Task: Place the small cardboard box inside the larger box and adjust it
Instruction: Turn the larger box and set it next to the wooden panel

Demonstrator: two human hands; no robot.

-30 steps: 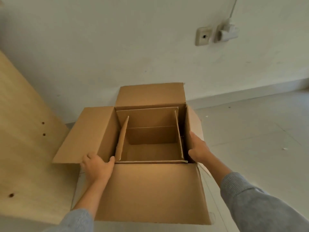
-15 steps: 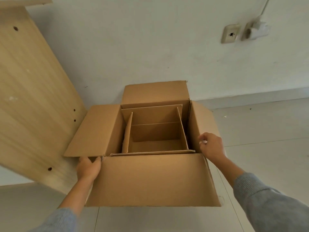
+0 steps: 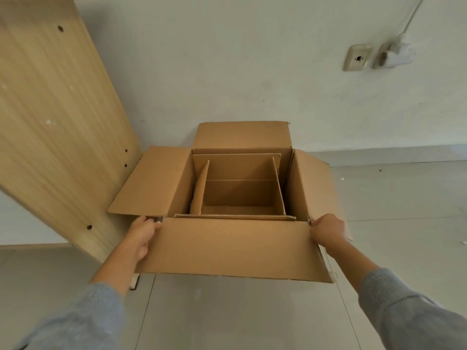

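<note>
The larger cardboard box (image 3: 227,248) stands open on the floor against the wall, all flaps spread outward. The small cardboard box (image 3: 240,193) sits inside it, open-topped with its flaps standing up, shifted toward the left and near sides with a gap on the right. My left hand (image 3: 141,233) grips the larger box's near left corner, fingers curled over the edge. At the near right corner my right hand (image 3: 327,229) holds the box where the near flap meets the right flap.
A light wooden panel (image 3: 55,127) leans at the left, close to the box's left flap. The white wall (image 3: 240,59) with a socket (image 3: 357,58) and a plug (image 3: 394,55) is behind. Grey tiled floor (image 3: 252,311) extends in front and to the right.
Both hands left the inside of the box and slid back to its near corners. The view has pulled back and risen, so the box looks farther away.
</note>
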